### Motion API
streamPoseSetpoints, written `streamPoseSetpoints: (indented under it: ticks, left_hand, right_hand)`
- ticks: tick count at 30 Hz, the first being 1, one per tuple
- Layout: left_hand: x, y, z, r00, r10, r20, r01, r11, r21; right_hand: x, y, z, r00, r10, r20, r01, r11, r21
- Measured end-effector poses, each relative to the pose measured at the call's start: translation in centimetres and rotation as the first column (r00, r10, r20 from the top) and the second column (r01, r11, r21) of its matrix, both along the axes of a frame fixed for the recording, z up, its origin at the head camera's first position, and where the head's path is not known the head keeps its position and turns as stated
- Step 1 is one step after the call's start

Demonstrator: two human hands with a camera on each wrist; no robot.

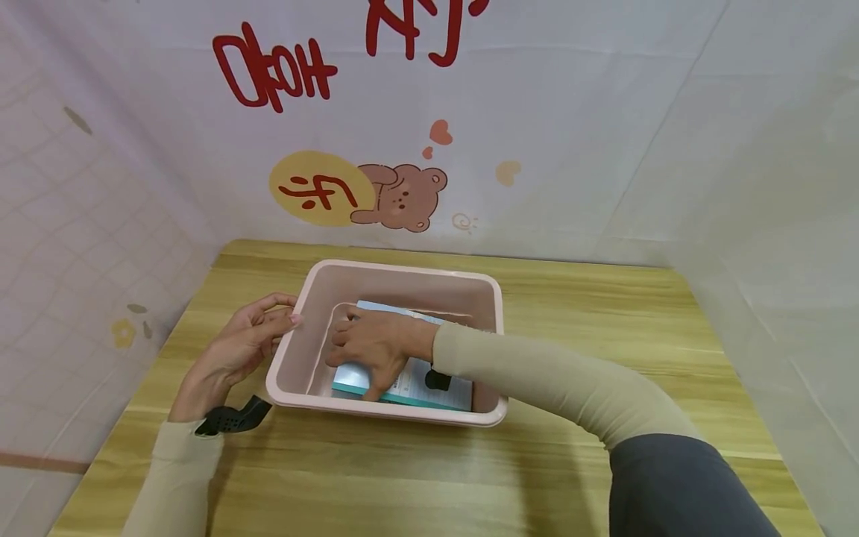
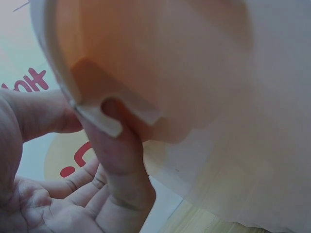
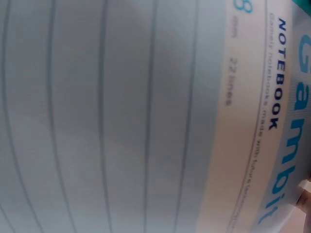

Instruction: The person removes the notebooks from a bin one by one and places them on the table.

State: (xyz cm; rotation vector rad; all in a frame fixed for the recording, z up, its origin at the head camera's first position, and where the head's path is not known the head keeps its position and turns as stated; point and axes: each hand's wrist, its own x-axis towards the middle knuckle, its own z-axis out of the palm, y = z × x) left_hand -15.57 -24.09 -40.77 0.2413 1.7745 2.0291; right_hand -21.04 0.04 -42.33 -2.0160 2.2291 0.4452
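A pink plastic bin (image 1: 385, 415) stands on the wooden table in the head view. My left hand (image 1: 244, 339) pinches its left rim; the left wrist view shows the thumb (image 2: 119, 153) over the bin wall. Inside the bin lies a pale blue notebook (image 1: 409, 382) with a teal near edge. Over its left part my right hand (image 1: 379, 343) holds it, fingertips at the left edge and thumb at the teal edge. Close up in the right wrist view, the notebook (image 3: 146, 121) shows a lined cover printed "NOTEBOOK" and "Gambit", with part of a finger (image 3: 304, 201) at its edge.
The wooden table (image 1: 416, 485) runs around the bin. A white printed cloth (image 1: 557, 127) with red characters and a bear stands behind it, and more cloth hangs at both sides. A black band (image 1: 235, 418) sits on the left wrist.
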Motion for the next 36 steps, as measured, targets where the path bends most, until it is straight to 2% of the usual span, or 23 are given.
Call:
streamPoseSetpoints:
  ticks: [7,16,23,31,36]
  left_hand:
    - [0.2,-0.3,0.0,1.0,-0.021,-0.008,0.021,1.0,0.018]
    - [0.2,-0.4,0.0,0.999,-0.026,-0.022,0.026,1.0,-0.003]
    - [0.3,-0.3,0.0,1.0,-0.029,0.002,0.029,0.999,0.025]
    - [0.3,-0.4,0.1,0.999,-0.032,-0.017,0.032,0.999,0.014]
    - [0.2,-0.3,0.0,0.999,-0.032,-0.007,0.032,0.999,0.02]
  right_hand:
    - [0.0,-0.3,0.5,0.999,-0.03,0.034,0.032,0.998,-0.053]
    - [-0.1,-0.2,1.7,0.994,-0.083,0.076,0.094,0.983,-0.156]
    - [-0.4,0.1,2.7,0.994,-0.093,0.06,0.105,0.964,-0.245]
    - [-0.8,0.7,4.0,0.988,-0.118,0.099,0.146,0.922,-0.36]
    - [-0.9,1.5,4.9,0.981,-0.136,0.137,0.185,0.866,-0.465]
